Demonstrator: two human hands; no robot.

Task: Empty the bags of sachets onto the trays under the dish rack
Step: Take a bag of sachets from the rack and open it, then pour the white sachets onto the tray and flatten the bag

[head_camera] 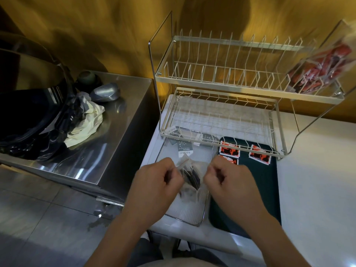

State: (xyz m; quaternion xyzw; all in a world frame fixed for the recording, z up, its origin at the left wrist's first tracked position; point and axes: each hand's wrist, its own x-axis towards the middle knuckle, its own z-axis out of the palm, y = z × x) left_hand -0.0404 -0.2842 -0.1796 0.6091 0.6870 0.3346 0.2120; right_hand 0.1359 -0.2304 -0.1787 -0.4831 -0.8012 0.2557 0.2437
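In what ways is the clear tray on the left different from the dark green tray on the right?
The clear tray is see-through and ribbed; the dark green tray is opaque and smooth. The clear tray carries grey sachets; the green tray carries orange-and-black sachets. Both hands, left and right, hold a clear bag over the clear tray, not the green one. Both trays lie side by side, partly under the dish rack.

Crumpled cloth (84, 124) on steel counter (119, 120)
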